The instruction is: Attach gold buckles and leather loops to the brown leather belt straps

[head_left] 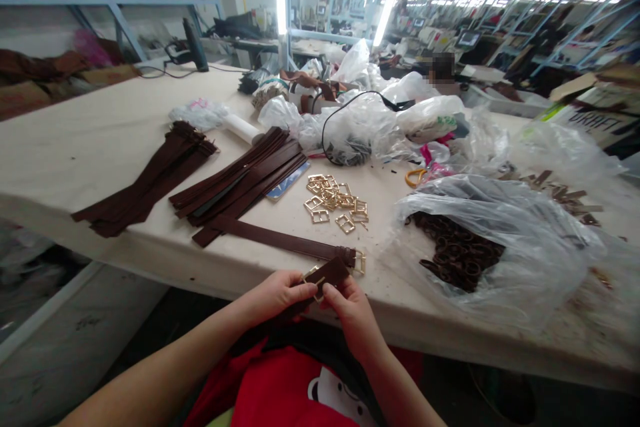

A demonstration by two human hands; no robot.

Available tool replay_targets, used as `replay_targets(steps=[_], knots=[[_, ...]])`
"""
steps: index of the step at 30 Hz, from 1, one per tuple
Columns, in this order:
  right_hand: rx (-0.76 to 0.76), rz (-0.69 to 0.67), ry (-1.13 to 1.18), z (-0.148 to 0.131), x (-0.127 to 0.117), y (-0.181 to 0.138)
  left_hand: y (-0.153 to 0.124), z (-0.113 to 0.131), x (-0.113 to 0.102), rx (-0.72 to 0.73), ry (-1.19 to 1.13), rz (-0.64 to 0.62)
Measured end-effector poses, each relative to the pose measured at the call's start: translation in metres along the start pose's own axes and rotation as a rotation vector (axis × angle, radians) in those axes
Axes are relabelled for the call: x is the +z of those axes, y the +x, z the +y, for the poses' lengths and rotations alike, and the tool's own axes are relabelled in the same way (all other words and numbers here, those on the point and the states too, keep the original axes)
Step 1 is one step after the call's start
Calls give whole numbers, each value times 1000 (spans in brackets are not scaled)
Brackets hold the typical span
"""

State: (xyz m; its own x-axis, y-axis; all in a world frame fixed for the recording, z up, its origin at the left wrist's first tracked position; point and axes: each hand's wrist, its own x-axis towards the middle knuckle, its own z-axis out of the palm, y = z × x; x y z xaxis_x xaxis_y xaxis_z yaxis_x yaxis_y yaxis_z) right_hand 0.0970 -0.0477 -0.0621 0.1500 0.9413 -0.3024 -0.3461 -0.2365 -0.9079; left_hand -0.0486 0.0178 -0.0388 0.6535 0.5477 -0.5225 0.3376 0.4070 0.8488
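At the table's front edge both hands grip one dark brown leather strap [334,271] with a gold buckle [313,272] on it. My left hand [285,295] is closed, its thumb by the buckle. My right hand [353,307] pinches the strap near its end. Just beyond lies a brown belt [285,240] with a gold buckle [360,261] at its right end. A loose pile of gold buckles [333,197] rests farther back. To the right, an open plastic bag [525,227] holds many small dark brown leather loops [457,250].
Two bundles of brown straps, one at the far left [150,177] and one nearer the middle [245,177], lie on the table [120,127]. Plastic bags [370,120] heap along the back. Orange-handled scissors [414,177] lie by them. A white bin [80,327] stands below left.
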Motion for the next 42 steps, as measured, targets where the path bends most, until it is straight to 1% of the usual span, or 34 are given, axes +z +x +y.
replay_targets(steps=[6, 10, 13, 16, 18, 20, 24, 28, 30, 32, 33, 35, 37, 38, 39, 40, 42], knots=[[-18, 23, 2, 1, 1, -2, 4, -8, -1, 60, -44, -2], [-66, 40, -53, 2, -1, -2, 4, -8, 2, 28, -196, -64], [-70, 40, -40, 6, 0, 0, 3, -9, 5, 35, -235, -73], [-69, 46, 12, 11, 4, 2, 3, -11, 8, 55, -205, -13], [-69, 57, 38, 13, 6, 3, 2, -12, 9, 96, -151, 25], [-43, 53, 87, 13, 7, 3, 1, -13, 9, 149, -84, 33], [47, -10, 186, 12, 5, 0, -3, -12, 8, 212, 0, 19], [56, -28, 159, 9, 3, -1, -3, -15, 9, 192, 21, 33], [52, -23, 118, 9, 3, -1, -1, -18, 9, 170, -12, 33], [28, -23, 63, 9, 4, -2, 0, -21, 8, 139, -79, 18], [-9, -17, 21, 10, 4, -2, 0, -22, 7, 122, -113, 9], [-139, 20, -116, 14, 2, -4, 0, -24, 6, 102, -162, -7], [-298, 64, -285, 18, 0, -6, -1, -25, 6, 104, -173, -22], [-352, 74, -349, 20, -1, -7, -2, -25, 6, 107, -167, -26], [-373, 77, -375, 22, -2, -8, -2, -24, 7, 108, -152, -23], [-358, 74, -357, 23, -2, -8, -3, -23, 9, 106, -126, -8], [-247, 67, -223, 22, -3, -6, -4, -20, 12, 123, -43, 48]])
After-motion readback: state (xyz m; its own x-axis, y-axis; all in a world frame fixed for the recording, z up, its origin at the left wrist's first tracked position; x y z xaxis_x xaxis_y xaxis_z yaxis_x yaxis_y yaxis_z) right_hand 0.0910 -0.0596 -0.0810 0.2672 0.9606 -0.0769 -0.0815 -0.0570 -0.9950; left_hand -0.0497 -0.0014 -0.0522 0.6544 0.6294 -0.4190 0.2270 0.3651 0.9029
